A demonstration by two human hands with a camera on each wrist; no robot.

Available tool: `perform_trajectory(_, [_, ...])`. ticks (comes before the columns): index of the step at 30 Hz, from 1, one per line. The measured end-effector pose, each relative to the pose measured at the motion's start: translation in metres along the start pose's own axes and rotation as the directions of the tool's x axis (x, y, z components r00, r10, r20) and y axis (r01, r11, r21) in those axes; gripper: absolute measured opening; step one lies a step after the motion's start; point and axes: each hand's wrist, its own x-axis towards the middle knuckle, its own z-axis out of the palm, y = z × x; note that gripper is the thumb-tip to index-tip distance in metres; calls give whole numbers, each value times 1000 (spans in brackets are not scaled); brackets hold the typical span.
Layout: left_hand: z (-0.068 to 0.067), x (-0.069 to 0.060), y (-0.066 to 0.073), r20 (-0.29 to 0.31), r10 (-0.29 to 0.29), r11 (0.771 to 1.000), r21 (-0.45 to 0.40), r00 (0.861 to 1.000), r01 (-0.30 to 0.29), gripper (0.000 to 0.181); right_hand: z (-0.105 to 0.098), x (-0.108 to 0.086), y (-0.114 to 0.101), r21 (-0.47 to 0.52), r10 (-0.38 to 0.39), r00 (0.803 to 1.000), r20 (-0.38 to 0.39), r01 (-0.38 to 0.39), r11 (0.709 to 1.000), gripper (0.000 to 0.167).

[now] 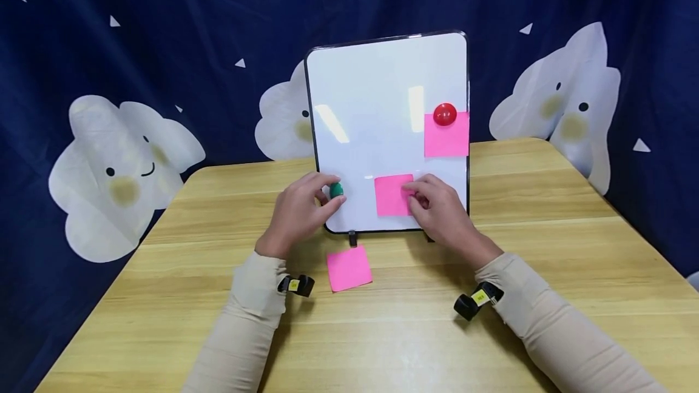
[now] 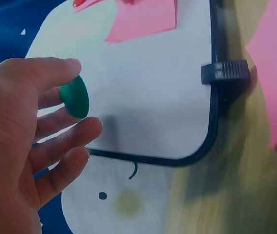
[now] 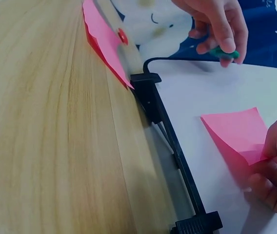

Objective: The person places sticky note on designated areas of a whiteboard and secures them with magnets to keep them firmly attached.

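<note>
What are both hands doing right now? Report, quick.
Left hand: closed, holding the green magnet.
Right hand: closed, pinching a pink note.

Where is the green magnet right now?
In the head view, the green magnet is pinched in the left hand, in front of the whiteboard near its lower left corner, left of the pink note the right hand holds.

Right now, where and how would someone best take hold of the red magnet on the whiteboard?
Probably by its rim, pinched at left and right, coming from the front: the red magnet looks domed, bulging away from the standing whiteboard, and a pink note lies under its lower part.
</note>
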Motion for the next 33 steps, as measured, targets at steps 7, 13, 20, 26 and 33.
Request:
perform_trajectory(7, [4, 5, 9, 34, 25, 998, -64, 999, -23, 36, 2, 0, 1, -4, 0, 1000, -20, 0, 1000, 24])
perform_trajectory(13, [6, 10, 15, 69, 8, 997, -82, 998, -3, 37, 9, 2, 2, 23, -7, 999, -35, 8, 1000, 24])
perform_trajectory(20, [11, 21, 23, 86, -23, 986, -161, 996, 37, 36, 11, 5, -2, 3, -4, 997, -74, 5, 1000, 23])
perform_trajectory(26, [16, 30, 32, 91, -32, 981, -188, 995, 48, 37, 9, 7, -4, -15, 2, 996, -87, -4, 1000, 25])
perform_trajectory(33, [22, 37, 38, 55, -31, 982, -184, 998, 40, 37, 11, 6, -4, 24, -3, 995, -96, 6, 1000, 28])
